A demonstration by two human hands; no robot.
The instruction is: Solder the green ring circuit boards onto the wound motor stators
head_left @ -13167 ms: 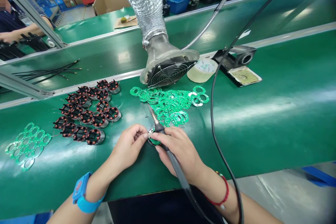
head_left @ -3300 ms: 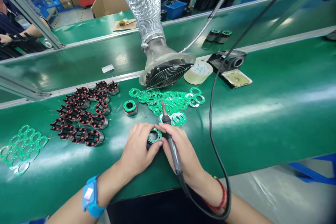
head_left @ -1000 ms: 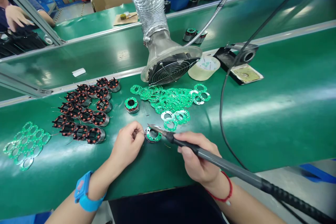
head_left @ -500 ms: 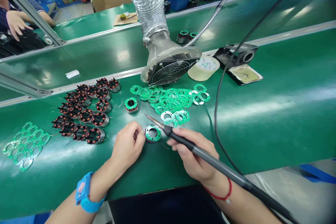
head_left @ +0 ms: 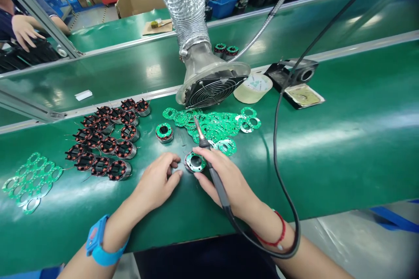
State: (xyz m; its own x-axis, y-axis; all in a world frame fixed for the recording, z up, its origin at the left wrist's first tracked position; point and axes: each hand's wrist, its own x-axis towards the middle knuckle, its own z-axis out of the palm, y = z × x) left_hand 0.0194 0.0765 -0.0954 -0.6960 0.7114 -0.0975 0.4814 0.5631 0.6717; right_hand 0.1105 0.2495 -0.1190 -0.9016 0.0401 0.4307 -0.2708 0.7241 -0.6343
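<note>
My right hand (head_left: 225, 178) holds a soldering iron (head_left: 216, 181) by its dark grip, the metal tip pointing up and away from me. Its thumb and a fingertip also reach around the right side of a motor stator topped with a green ring-shaped circuit board (head_left: 195, 163). Just left of that stator, my left hand (head_left: 160, 178) rests on the bench with thumb and forefinger apart and nothing visible between them. Another stator with a green board (head_left: 164, 132) stands upright farther back. Behind the iron lies a pile of loose green ring boards (head_left: 219, 125).
Several copper-wound stators (head_left: 108, 144) stand in rows at left, beside a sheet-like cluster of ring boards (head_left: 32, 178). A fume extractor hood (head_left: 214, 83) hangs overhead. Behind are a tape roll (head_left: 253, 87) and an iron stand (head_left: 299, 80). The iron's cable (head_left: 276, 139) loops right. A co-worker's hand (head_left: 26, 30) shows at upper left.
My right hand has swung the iron's tip upward and away and moved onto the stator, which has shifted slightly right and back. My left thumb and forefinger have parted beside it.
</note>
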